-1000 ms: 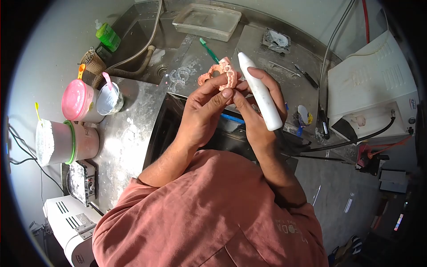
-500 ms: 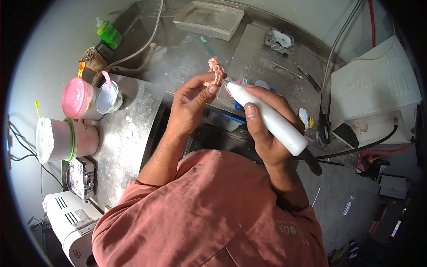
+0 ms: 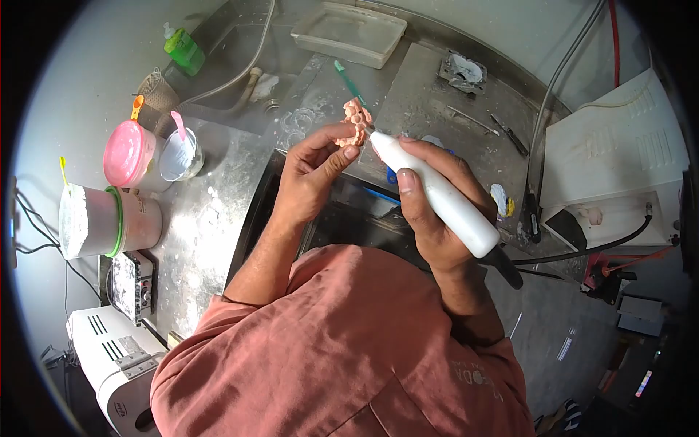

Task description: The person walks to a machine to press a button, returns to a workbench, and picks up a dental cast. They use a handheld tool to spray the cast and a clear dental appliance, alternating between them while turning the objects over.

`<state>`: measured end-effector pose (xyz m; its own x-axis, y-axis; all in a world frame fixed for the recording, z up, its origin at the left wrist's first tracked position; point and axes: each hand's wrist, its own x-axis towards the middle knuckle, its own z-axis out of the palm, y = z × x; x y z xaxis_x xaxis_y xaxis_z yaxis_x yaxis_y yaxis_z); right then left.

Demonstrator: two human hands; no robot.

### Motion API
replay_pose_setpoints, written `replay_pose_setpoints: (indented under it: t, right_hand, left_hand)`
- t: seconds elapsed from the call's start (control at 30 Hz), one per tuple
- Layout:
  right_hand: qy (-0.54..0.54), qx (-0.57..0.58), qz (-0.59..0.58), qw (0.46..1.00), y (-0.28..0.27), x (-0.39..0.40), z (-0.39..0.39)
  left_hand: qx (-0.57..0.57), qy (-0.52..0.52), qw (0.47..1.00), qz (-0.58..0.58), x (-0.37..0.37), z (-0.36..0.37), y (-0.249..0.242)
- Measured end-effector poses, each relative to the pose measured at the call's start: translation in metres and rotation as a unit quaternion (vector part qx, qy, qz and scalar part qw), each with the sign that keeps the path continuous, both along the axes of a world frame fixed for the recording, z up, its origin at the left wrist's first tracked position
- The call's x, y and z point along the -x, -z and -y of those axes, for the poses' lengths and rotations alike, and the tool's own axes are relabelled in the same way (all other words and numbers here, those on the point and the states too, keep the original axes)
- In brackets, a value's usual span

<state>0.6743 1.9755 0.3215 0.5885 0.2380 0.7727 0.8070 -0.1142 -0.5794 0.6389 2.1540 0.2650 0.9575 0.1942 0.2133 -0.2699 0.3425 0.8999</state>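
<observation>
Between the thumb and fingers of my left hand (image 3: 309,171) is a small peach-coloured dental model (image 3: 355,122), shaped like an arch with teeth. My right hand (image 3: 444,200) is wrapped round a thick white handpiece (image 3: 440,189) with a black cable end. The handpiece's narrow tip points at the right side of the model and is at or very near its surface; actual contact is too small to tell. Behind the model, a green-handled tool (image 3: 349,81) lies on the worktop.
A clear tray (image 3: 349,33) stands at the back. Pink-lidded tub (image 3: 125,153), bowl of white material (image 3: 180,154) and white tub (image 3: 87,221) stand left. A knife (image 3: 510,135) lies right, near a white machine (image 3: 615,146). The handpiece's black cable (image 3: 582,253) runs right.
The view has shifted slightly. The model has turned a little in my left hand, and the handpiece still points at its right side. Both grips look the same.
</observation>
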Motion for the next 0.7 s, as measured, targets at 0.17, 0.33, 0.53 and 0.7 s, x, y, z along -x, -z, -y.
replay_pose_setpoints:
  t: [0.17, 0.33, 0.53, 0.7]
  right_hand:
    - [-0.006, 0.006, -0.034, 0.999, -0.0053, 0.0030, -0.0002]
    - [-0.005, 0.002, -0.006, 1.000, -0.0047, 0.0011, -0.0017]
    - [-0.031, 0.022, -0.032, 0.999, -0.0090, 0.0081, 0.0015]
    - [0.000, -0.014, -0.009, 1.000, -0.0043, 0.0067, -0.0010]
  left_hand:
    - [-0.055, -0.012, 0.998, 0.007, 0.0008, -0.0009, -0.0005]
    - [-0.046, 0.001, 0.998, 0.034, 0.0019, 0.0029, -0.0015]
    - [-0.064, -0.003, 0.997, 0.038, 0.0052, 0.0010, -0.0040]
    - [-0.114, -0.021, 0.993, 0.038, 0.0084, -0.0002, -0.0100]
